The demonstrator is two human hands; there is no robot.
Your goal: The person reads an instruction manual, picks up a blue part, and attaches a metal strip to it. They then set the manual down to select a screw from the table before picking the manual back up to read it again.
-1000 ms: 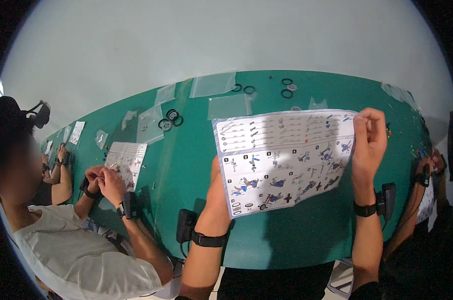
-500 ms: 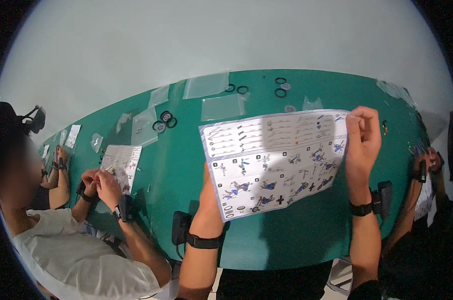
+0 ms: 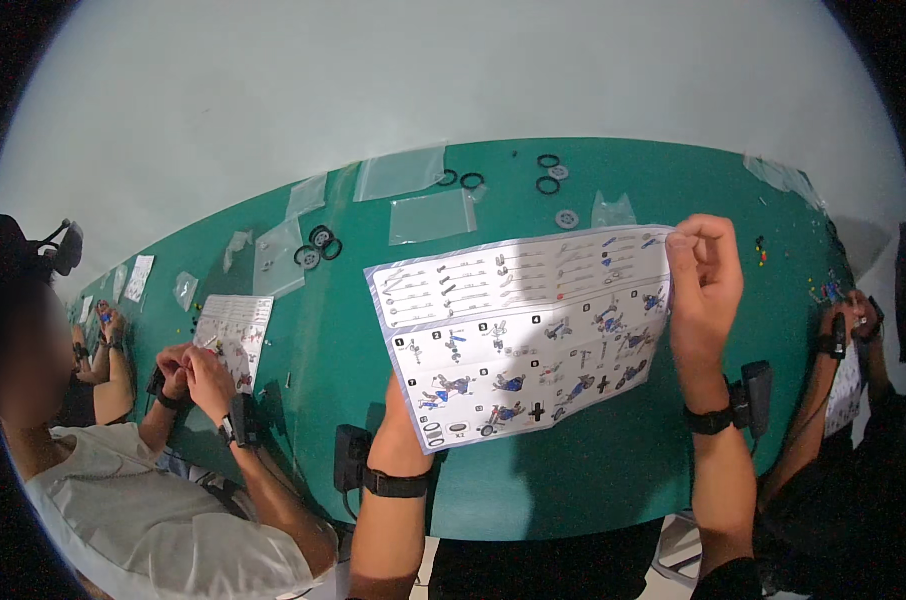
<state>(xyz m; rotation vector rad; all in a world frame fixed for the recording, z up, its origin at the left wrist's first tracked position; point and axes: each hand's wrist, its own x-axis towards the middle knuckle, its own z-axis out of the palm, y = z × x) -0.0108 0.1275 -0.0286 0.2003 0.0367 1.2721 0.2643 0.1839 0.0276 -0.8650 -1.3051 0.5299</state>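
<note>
An instruction sheet [image 3: 533, 335], white with small printed assembly drawings, is held up above the table in front of me. My right hand [image 3: 705, 290] pinches its upper right corner between thumb and curled fingers. My left forearm [image 3: 398, 435] rises at the sheet's lower left edge. The paper covers my left hand, so its fingers are hidden. Both wrists wear black straps with small dark boxes.
Along the far side of the green table [image 3: 593, 495] lie clear plastic bags [image 3: 433, 217], black rings [image 3: 548, 186] and grey wheels [image 3: 567, 219]. At left a co-worker's hands [image 3: 198, 378] work over another sheet [image 3: 243, 325]. Another person's hands [image 3: 853, 318] are at far right.
The sheet and both my arms have shifted slightly left in view, and the whole scene has slid a little left too. My right hand keeps its pinch on the corner.
</note>
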